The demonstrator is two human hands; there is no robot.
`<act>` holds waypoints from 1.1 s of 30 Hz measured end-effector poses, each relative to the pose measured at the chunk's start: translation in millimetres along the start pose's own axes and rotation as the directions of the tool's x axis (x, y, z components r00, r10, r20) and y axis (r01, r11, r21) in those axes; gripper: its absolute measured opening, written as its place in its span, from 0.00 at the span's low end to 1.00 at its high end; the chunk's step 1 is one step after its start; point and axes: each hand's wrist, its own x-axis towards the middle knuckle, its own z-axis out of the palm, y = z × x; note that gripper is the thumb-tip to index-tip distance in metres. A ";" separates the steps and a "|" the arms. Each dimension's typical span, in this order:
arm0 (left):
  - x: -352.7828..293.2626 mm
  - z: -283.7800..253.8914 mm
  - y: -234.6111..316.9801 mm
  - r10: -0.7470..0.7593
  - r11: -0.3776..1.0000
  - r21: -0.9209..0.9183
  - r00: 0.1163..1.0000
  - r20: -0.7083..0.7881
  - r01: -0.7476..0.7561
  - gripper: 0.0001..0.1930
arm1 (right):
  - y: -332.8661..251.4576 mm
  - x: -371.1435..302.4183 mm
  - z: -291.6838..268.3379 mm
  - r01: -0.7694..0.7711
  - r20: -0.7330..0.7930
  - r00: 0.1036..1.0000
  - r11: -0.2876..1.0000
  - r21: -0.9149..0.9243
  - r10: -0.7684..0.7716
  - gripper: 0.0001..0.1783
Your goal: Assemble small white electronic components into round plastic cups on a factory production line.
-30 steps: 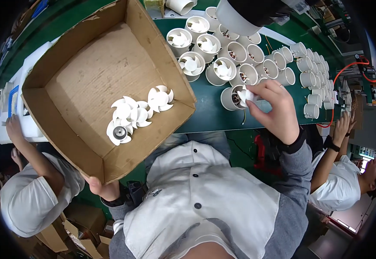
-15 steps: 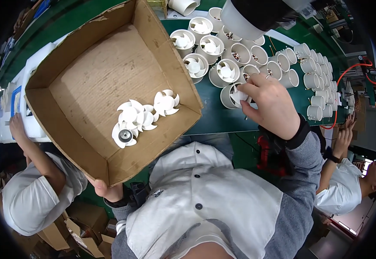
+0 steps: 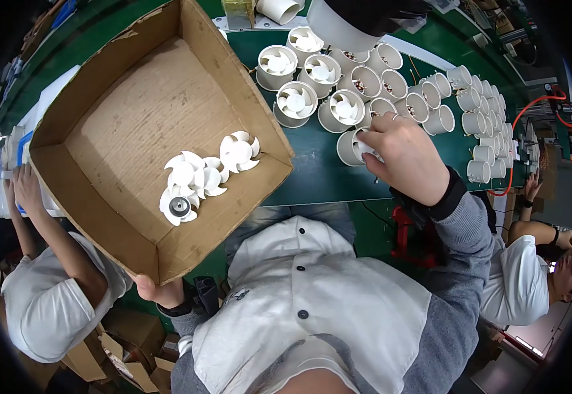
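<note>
My left hand (image 3: 161, 292) grips the near corner of a cardboard box (image 3: 154, 105), thumb over the outside and its other fingers hidden below. Several white fan blades (image 3: 236, 152) lie in the box's near part; one has its dark round hub upward. My right hand (image 3: 409, 157) is at the nearest white cylinder (image 3: 347, 148), thumb and fingertips closed on a white fan blade in its mouth. Most of that blade is behind my fingers. Beyond it stand several cylinders with fan blades (image 3: 345, 108) set in them.
Cylinders without blades (image 3: 394, 85), some showing small copper-coloured parts inside, stand farther right on the green table (image 3: 322, 174). More cylinders (image 3: 483, 154) form rows at the right. A dark-and-white object (image 3: 358, 26) overhangs the far side. Co-workers sit left (image 3: 62, 295) and right (image 3: 519, 282).
The box has shifted left and slightly toward me with its fan blades. My right hand stays at the same cylinder, its fingers slightly lower. Both co-workers' arms have moved.
</note>
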 end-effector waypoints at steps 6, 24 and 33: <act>0.8 -0.5 1.5 -0.028 0.999 -0.022 0.997 0.068 0.030 0.37 | -7.8 0.0 3.2 0.027 -0.010 1.000 0.992 -0.126 -0.029 0.15; -1.6 14.0 1.5 -0.052 0.998 0.034 0.998 0.037 0.051 0.39 | 7.3 3.0 18.2 -0.062 0.022 0.998 0.998 0.029 0.061 0.10; 4.3 31.1 8.6 -0.068 0.995 0.077 0.989 0.132 0.059 0.41 | 0.4 -1.0 14.5 -0.020 -0.157 0.987 0.996 0.086 0.034 0.08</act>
